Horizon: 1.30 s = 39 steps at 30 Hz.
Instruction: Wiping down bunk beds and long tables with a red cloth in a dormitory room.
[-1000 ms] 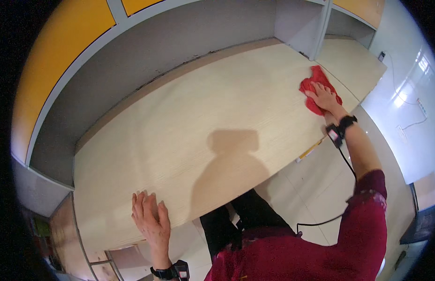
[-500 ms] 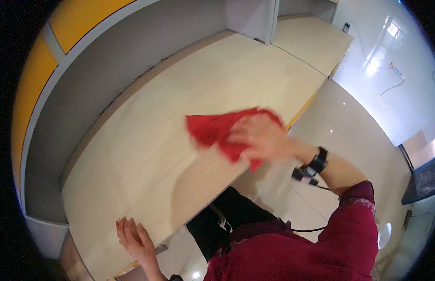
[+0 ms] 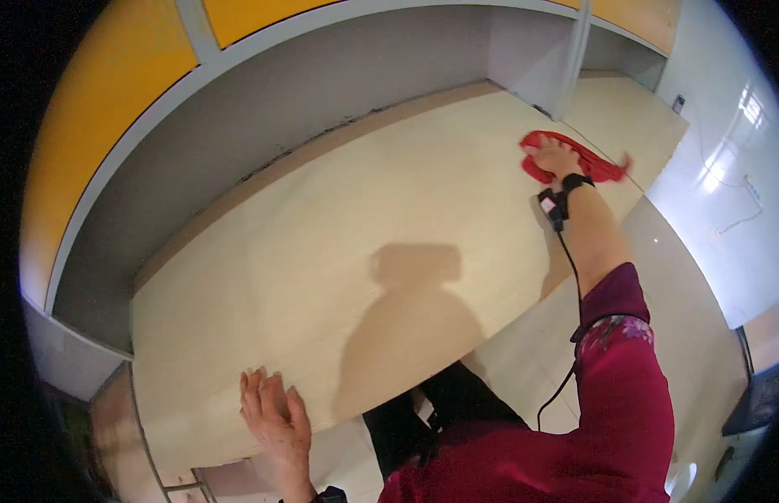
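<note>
A red cloth point(image 3: 603, 169) lies bunched on the pale wooden desk point(image 3: 289, 277), at its far right near the seam with a second desktop. My right hand point(image 3: 555, 156) is on top of the cloth, arm stretched out, gripping and pressing it against the surface; part of the cloth trails off to the right, blurred. Beside the near left edge of the desk, my left hand point(image 3: 274, 415) rests with fingertips on the wood. Its fingers are apart and nothing is in it.
Grey back panel point(image 3: 280, 117) with yellow cabinet fronts point(image 3: 113, 142) above borders the desk's far side. An upright divider point(image 3: 574, 63) stands near the cloth. A cable point(image 3: 566, 251) hangs from my right wrist device. Glossy tiles point(image 3: 675, 277) lie to the right.
My right hand has carried the cloth from above the desk's near edge to the far right, down onto the surface. My left hand stays at the near left; the view has shifted.
</note>
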Each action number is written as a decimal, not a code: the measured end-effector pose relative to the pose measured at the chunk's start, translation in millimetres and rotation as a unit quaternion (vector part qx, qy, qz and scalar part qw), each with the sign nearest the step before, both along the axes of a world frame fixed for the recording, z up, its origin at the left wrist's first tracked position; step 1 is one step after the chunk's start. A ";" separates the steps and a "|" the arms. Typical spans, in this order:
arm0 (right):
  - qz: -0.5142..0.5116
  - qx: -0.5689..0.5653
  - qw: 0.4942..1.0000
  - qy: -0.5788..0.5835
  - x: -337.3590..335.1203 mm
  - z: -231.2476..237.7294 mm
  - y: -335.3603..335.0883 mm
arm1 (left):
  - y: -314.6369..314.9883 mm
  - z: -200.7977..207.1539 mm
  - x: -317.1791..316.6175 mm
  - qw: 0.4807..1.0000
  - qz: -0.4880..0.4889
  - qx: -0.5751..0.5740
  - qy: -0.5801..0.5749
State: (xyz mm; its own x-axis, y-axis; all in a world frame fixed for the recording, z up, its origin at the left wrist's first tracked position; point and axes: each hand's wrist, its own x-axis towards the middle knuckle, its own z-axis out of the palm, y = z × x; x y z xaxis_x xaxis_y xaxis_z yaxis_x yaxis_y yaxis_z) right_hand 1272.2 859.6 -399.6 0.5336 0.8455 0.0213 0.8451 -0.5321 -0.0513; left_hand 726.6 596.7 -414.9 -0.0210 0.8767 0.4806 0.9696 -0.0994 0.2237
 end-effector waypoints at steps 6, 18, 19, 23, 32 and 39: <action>0.274 0.045 0.959 0.055 -184.4 1.1 75.1 | -2.1 4.4 5.3 1.000 0.012 0.006 -0.012; 0.829 0.089 0.545 0.089 -318.5 -11.8 -128.7 | -1.7 0.0 2.1 0.999 0.013 0.040 -0.007; 0.810 0.092 0.573 0.087 -290.4 -8.6 -135.8 | -0.3 1.4 3.8 0.999 0.011 0.047 0.000; 0.657 0.136 0.739 0.057 -183.7 -17.9 -101.7 | 0.0 3.3 0.2 1.000 0.006 0.024 0.017; 0.288 -0.018 0.957 0.038 -150.3 -0.9 -10.0 | -1.5 -0.2 9.5 0.999 -0.005 0.045 0.009; 0.734 0.163 0.656 0.067 -259.7 -14.1 -170.6 | -2.5 -9.5 -6.6 1.000 -0.007 0.028 0.011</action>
